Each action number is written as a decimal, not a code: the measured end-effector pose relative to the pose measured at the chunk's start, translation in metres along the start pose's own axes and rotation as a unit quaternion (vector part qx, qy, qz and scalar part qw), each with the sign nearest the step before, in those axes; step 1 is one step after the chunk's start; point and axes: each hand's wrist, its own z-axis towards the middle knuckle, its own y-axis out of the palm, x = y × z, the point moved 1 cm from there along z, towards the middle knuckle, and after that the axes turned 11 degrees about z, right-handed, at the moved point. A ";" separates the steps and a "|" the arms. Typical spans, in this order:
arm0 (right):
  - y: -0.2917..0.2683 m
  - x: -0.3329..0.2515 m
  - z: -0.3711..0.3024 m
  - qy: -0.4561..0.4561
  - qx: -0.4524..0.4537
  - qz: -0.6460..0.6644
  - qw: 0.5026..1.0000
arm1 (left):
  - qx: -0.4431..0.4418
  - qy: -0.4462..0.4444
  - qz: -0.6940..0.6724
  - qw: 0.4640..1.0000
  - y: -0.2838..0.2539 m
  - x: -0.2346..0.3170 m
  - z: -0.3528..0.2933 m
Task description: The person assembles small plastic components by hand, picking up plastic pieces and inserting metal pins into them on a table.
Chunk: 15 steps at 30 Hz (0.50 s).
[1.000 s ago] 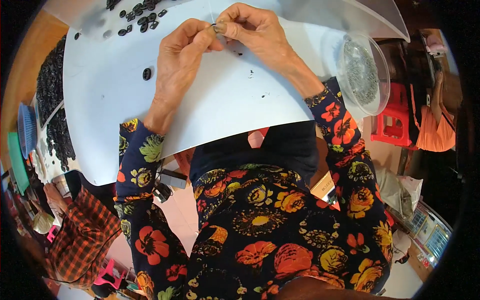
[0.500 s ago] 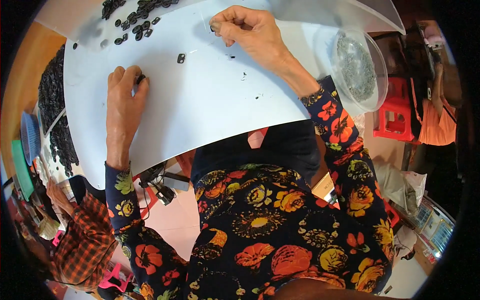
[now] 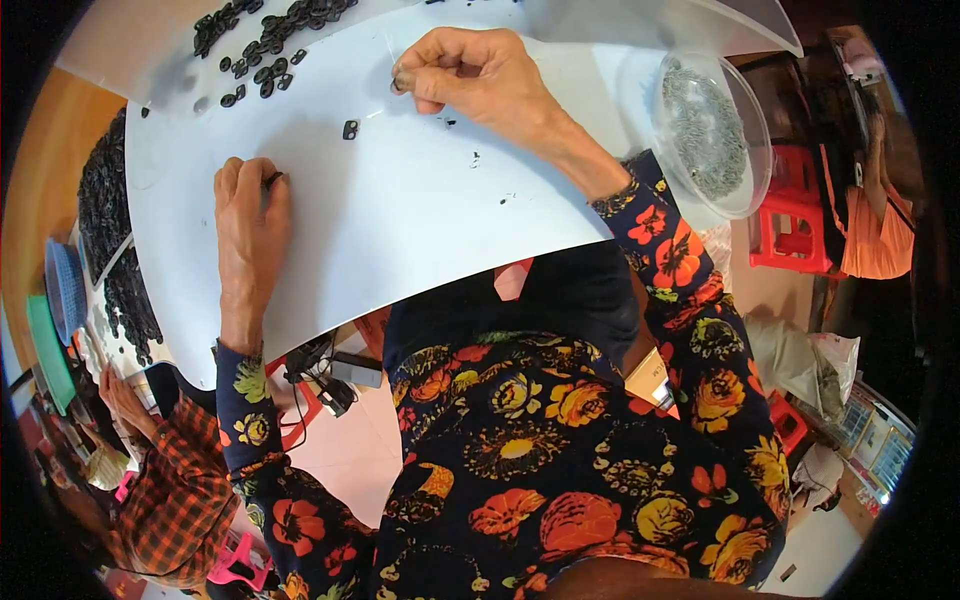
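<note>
On the left of the white tabletop [image 3: 330,250], my left hand [image 3: 243,235] is closed, with a small black piece [image 3: 273,180] between thumb and forefinger. My right hand [image 3: 485,85] hovers over the far middle, thumb and forefinger pinched together. Something small and dark shows at those fingertips, too covered to name; a thin pale line is visible beside them. Between the hands lies one black two-holed plastic piece [image 3: 350,130]. Toward the far left, a loose group of similar black pieces [image 3: 268,75] is spread out.
A clear round tub [image 3: 757,165] holding many thin grey metal bits stands at the right. Large heaps of black pieces [image 3: 100,190] lie left, near a blue basket [image 3: 66,290]. A red stool [image 3: 790,230] is beyond the tub. A co-worker in a checked shirt [image 3: 175,490] sits at lower left.
My right hand has moved left and slightly nearer, still pinched. My left hand sits a little nearer to me, still closed on its piece. The whole view has shifted slightly.
</note>
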 end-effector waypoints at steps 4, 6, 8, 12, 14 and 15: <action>0.000 0.005 -0.001 -0.005 -0.047 0.047 0.998 | -0.062 -0.149 -0.325 0.932 -0.001 0.020 0.010; -0.002 0.005 -0.001 -0.019 -0.060 0.072 0.995 | -0.080 -0.145 -0.417 0.894 0.009 0.025 0.019; -0.002 0.004 -0.001 -0.019 -0.073 0.045 0.996 | -0.098 -0.139 -0.505 0.846 0.019 0.035 0.031; -0.001 0.007 0.001 -0.026 -0.063 0.037 0.997 | -0.067 -0.115 -0.602 0.787 0.031 0.052 0.044; 0.002 0.003 0.000 -0.013 -0.065 0.034 0.997 | -0.062 -0.103 -0.614 0.780 0.033 0.054 0.049; 0.002 0.002 0.000 -0.013 -0.063 0.032 0.997 | -0.060 -0.103 -0.605 0.787 0.033 0.056 0.052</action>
